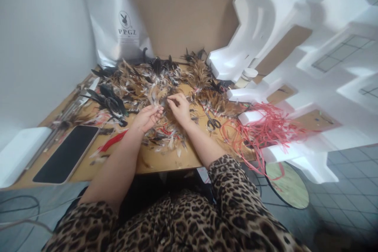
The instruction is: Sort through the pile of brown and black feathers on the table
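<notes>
My left hand (148, 117) is closed in a pinch around the base of a few light brown feathers (157, 95), which fan upward from the fingertips. Just to its right, my right hand (180, 109) has its thumb and fingers drawn together beside those feathers. Whatever lies between its fingertips is too small to make out. Behind both hands spreads a large heap of brown, white and black feathers (132, 78). Loose feathers (173, 141) lie scattered below my wrists. A pair of black-handled scissors (213, 122) rests right of my right hand.
At left lie a phone (66, 153), a white box (23, 155) and a black feather bundle (108, 100). A silver-white bag (115, 35) stands behind. On the right, white foam pieces (260, 23), a small jar (246, 76) and tangled red ribbon (271, 126) crowd the table edge.
</notes>
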A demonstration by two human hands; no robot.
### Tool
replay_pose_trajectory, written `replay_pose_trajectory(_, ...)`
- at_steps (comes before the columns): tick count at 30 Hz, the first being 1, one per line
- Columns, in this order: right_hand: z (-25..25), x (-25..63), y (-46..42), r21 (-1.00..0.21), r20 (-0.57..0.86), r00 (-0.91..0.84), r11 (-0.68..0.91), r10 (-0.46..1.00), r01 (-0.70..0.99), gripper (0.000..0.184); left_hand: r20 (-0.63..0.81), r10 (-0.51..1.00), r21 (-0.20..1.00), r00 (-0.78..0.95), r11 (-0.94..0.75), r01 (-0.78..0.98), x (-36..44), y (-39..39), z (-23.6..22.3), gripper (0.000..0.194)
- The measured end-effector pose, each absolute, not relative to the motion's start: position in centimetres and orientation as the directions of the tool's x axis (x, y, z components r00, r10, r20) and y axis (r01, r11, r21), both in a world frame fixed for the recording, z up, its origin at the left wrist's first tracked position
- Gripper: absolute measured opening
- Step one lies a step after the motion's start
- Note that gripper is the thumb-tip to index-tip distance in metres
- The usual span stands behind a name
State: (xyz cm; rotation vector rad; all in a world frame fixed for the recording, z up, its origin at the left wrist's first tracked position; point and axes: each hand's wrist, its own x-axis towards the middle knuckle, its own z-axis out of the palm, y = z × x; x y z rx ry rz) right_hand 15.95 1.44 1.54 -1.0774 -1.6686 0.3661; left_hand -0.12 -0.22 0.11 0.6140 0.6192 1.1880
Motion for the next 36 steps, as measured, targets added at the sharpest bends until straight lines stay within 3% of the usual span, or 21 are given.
replay_pose_trajectory(2, 1.7, 15.8, 1.4, -0.904, 0.357, 0.021, 0.340, 0.934, 0.257, 0.032, -0.082, 0.973, 0.766, 0.216, 0.200, -0.611, 0.0, -0.2, 0.0, 0.005)
replay_pose_trajectory(5, 1.7, 15.6, 1.3, -0.999, 0.030, -0.101, 0.032, 0.994, 0.016, 0.039, -0.037, 0.980, 0.824, 0.196, 0.141, -0.549, 0.1, -0.4, 0.1, 0.012)
replay_pose_trajectory(9, 1.5, 15.1, 1.1, -0.968, -0.063, -0.243, -0.118, 0.968, -0.221, 0.037, -0.023, 0.977, 0.878, 0.214, 0.122, -0.463, 0.4, -0.7, 0.3, 0.017)
replay_pose_trajectory(13, 1.5, 15.0, 1.2, -0.932, -0.060, -0.253, -0.145, 0.966, -0.331, 0.038, -0.068, 0.976, 0.854, 0.206, 0.164, -0.494, 0.3, -0.6, 0.2, 0.015)
replay_pose_trajectory(19, 1.6, 15.1, 1.1, -0.958, 0.023, -0.179, -0.029, 0.984, -0.284, 0.035, -0.191, 0.957, 0.818, 0.219, 0.278, -0.504, 0.3, -0.2, -0.3, 0.009)
replay_pose_trajectory(28, 0.9, 14.9, 1.6, -0.977, 0.213, -0.087, 0.215, 0.973, 0.010, 0.029, -0.205, 0.955, 0.844, 0.213, 0.282, -0.456, 0.5, -0.4, 0.0, 0.008)
replay_pose_trajectory(36, 1.1, 15.1, 2.0, -0.976, 0.174, -0.139, 0.189, 0.975, 0.106, 0.025, -0.140, 0.983, 0.934, 0.122, 0.172, -0.313, 0.6, -0.4, -0.5, 0.016)
